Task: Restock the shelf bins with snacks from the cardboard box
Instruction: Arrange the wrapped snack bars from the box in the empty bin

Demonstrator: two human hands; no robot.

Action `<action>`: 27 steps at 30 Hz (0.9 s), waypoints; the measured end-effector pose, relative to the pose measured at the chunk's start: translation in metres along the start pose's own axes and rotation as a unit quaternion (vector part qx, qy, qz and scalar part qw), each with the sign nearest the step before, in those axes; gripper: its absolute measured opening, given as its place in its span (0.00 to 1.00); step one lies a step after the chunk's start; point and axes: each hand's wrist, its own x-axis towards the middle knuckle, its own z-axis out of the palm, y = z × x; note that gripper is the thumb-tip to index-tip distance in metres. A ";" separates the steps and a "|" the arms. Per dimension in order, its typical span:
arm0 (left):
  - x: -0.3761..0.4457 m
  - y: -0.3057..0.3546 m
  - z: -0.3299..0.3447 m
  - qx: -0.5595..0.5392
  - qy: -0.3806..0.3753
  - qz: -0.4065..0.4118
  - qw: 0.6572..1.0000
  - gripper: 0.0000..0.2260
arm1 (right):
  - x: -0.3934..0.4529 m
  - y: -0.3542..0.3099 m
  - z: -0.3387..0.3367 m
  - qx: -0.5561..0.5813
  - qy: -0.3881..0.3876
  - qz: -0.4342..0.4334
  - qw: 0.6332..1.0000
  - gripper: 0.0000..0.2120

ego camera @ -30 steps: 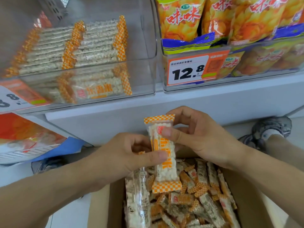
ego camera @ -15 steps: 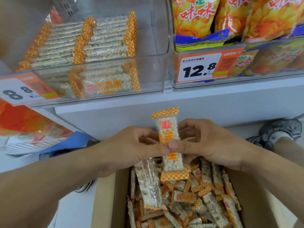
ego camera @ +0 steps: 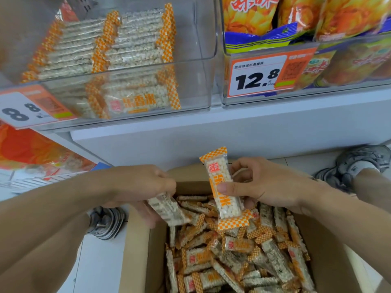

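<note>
Head view, looking down. One rice-puff bar [ego camera: 222,188], clear wrapper with orange-checked ends, stands nearly upright above the cardboard box [ego camera: 137,246], top tilted slightly left. Right hand [ego camera: 273,185] pinches it at mid-length: thumb across the front, fingers curled behind. Bar's lower end hangs just over the loose heap in the box; upper end clears the box's far edge.

Left hand [ego camera: 139,187] sits left of that bar, apart from it, fingers curled down around a second bar [ego camera: 169,210] that slants down and to the right, its lower end touching the heap. Grip detail partly hidden by the knuckles.

Count: two bars in hand, one per hand. Boxed bars [ego camera: 239,256] lie jumbled, dozens, too many and too overlapped to count.

Above, on the white shelf [ego camera: 232,132], two clear bins are visible. Left bin [ego camera: 196,81] holds the same bars in two side-by-side rows, stacked flat, with open space at its right side. Price tag [ego camera: 27,111] on its front reads 8.8. Right bin [ego camera: 359,89] holds yellow-orange snack bags [ego camera: 251,15], at least three across; its tag [ego camera: 258,77] reads 12.8.

Lower left, orange-red packets [ego camera: 31,153] on a lower level. Two grey shoes on the floor: one [ego camera: 105,223] left of the box, one [ego camera: 359,161] at right.
</note>
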 end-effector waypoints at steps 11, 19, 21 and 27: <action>0.002 -0.005 -0.002 0.087 0.103 0.230 0.964 0.15 | 0.011 0.010 0.003 0.093 0.036 -0.003 0.995 0.35; 0.005 -0.007 -0.005 0.056 0.142 0.285 0.946 0.22 | 0.009 0.007 0.000 0.114 0.036 0.003 0.993 0.30; 0.006 -0.007 -0.003 -0.004 0.128 0.272 0.954 0.25 | 0.008 0.005 -0.002 0.119 0.039 0.001 0.992 0.30; 0.010 -0.012 -0.003 -0.133 0.112 0.224 0.959 0.23 | 0.003 -0.001 -0.012 0.130 0.034 -0.009 0.991 0.27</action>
